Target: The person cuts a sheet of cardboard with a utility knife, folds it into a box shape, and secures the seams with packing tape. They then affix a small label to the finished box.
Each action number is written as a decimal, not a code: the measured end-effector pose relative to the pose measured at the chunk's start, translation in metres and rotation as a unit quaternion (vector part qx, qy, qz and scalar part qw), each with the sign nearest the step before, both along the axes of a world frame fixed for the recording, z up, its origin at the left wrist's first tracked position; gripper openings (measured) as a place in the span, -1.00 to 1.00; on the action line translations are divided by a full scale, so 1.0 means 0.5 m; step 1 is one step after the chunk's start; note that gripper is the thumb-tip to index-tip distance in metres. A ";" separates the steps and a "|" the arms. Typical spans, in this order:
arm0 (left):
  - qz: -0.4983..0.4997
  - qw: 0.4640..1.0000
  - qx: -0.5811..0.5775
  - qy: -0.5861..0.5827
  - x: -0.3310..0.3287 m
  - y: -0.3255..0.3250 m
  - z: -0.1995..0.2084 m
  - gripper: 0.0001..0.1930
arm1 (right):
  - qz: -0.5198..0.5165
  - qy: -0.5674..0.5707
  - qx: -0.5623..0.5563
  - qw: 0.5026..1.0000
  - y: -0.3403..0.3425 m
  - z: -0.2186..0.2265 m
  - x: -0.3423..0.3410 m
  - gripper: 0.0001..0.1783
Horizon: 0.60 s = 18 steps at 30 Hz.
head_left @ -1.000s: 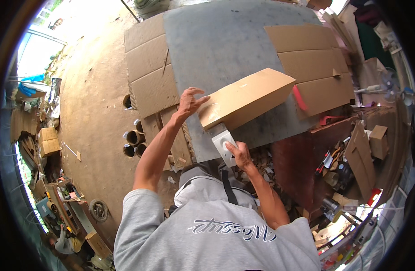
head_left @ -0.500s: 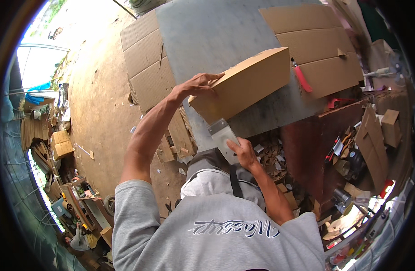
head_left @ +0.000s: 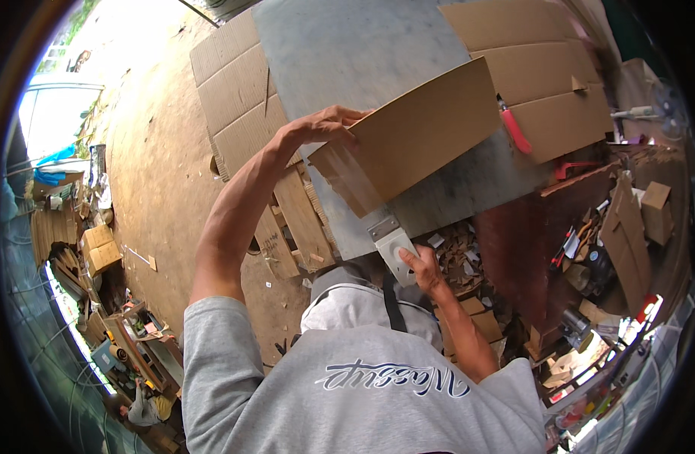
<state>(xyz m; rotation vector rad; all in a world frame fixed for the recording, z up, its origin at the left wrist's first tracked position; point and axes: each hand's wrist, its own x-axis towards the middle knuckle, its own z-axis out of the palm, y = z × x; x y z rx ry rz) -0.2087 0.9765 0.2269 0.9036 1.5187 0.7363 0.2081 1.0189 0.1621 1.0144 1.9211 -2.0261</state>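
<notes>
A brown cardboard box stands tilted on the grey-topped table, one broad face towards me. My left hand grips its upper left edge, the fingers partly hidden behind the cardboard. A shiny strip of clear tape runs down the left end of that face. Just below the box's lower corner, my right hand is closed round a metal tape dispenser. Whether tape still joins the dispenser to the box, I cannot tell.
Flat cardboard sheets lie left and right on the table. A red-handled tool rests right of the box. Wooden slats and cardboard scraps lie below. Another person is at the far lower left.
The box has turned, so its broad face shows more, with tape visible on it. My right hand and the dispenser have moved down and right; my left hand has risen slightly.
</notes>
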 end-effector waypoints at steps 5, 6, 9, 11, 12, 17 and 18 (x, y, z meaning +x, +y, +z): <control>-0.023 0.999 -0.009 -0.048 -0.056 0.004 -0.038 -0.14 | -0.009 0.018 0.004 1.000 -0.001 -0.026 -0.037 -0.38; -0.031 0.998 -0.007 -0.055 -0.071 0.003 -0.048 -0.16 | -0.013 0.024 0.000 1.000 0.001 -0.028 -0.047 -0.38; 0.007 0.993 -0.046 -0.107 -0.115 -0.001 -0.079 -0.34 | -0.001 0.023 -0.014 1.000 0.009 -0.025 -0.078 -0.40; 0.016 0.988 -0.041 -0.147 -0.147 -0.003 -0.091 -0.35 | 0.006 0.024 -0.017 1.000 0.018 -0.019 -0.105 -0.41; 0.026 0.985 -0.047 -0.161 -0.159 -0.005 -0.094 -0.35 | 0.005 0.027 -0.017 0.999 0.019 -0.017 -0.120 -0.41; 0.039 0.988 -0.138 0.053 -0.229 0.002 -0.076 -0.42 | -0.006 0.068 -0.025 0.997 0.022 0.006 -0.217 -0.43; 0.059 0.976 -0.155 0.143 -0.228 0.006 -0.075 -0.38 | -0.006 0.073 -0.017 0.997 0.022 0.010 -0.239 -0.43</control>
